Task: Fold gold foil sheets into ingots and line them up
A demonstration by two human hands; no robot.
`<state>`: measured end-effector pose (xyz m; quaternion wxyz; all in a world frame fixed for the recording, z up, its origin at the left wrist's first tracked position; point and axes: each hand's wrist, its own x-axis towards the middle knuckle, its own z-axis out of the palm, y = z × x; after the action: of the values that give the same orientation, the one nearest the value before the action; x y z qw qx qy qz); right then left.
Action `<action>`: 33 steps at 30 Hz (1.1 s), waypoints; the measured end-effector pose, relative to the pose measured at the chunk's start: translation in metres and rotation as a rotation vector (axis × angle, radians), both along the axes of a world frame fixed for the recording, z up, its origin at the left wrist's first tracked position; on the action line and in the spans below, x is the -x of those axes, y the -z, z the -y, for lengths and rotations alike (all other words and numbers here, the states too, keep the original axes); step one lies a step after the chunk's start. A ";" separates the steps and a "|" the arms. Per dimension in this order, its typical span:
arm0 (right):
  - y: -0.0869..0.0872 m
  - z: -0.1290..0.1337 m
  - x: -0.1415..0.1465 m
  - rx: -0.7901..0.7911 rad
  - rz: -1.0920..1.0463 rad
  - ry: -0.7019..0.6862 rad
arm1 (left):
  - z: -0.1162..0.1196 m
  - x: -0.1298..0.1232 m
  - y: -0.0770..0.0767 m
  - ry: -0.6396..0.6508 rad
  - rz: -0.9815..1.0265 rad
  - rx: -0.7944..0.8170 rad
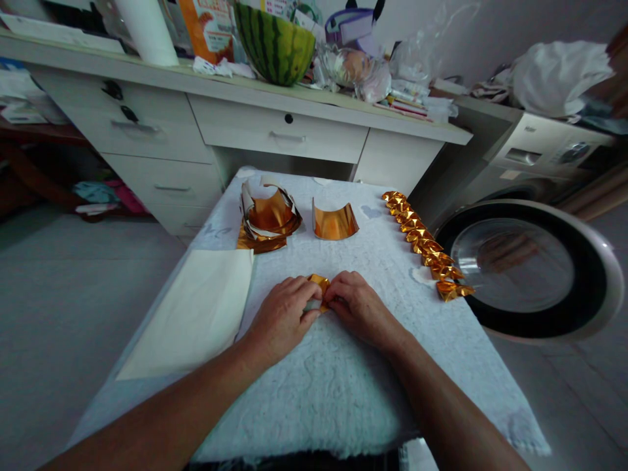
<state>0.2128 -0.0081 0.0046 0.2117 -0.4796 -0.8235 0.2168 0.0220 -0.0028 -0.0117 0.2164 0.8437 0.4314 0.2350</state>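
Observation:
A small piece of gold foil paper (320, 282) is pinched between both hands at the middle of the cloth-covered table. My left hand (285, 313) grips its left side, fingers closed. On its right side, my right hand (357, 305) has its fingertips pressed together on the foil. Just beyond, a single curved gold sheet (335, 222) rests on the cloth. A curled stack of gold sheets (271, 212) lies to its left. Along the right edge runs a row of several folded gold pieces (416, 237).
White paper (196, 314) covers part of the table's left side. Behind stands a desk (324, 104) with a cut watermelon (275, 46), an orange package and plastic bags. A washing machine's open round door (530, 268) is close to the table's right edge.

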 end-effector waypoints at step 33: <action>-0.007 0.007 0.009 -0.145 0.426 -0.065 | -0.017 0.020 0.001 -0.084 -0.005 -0.103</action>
<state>0.2042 -0.0151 0.0116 0.0597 -0.4715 -0.8779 0.0577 0.0016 0.0144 -0.0127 0.1616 0.8353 0.4545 0.2637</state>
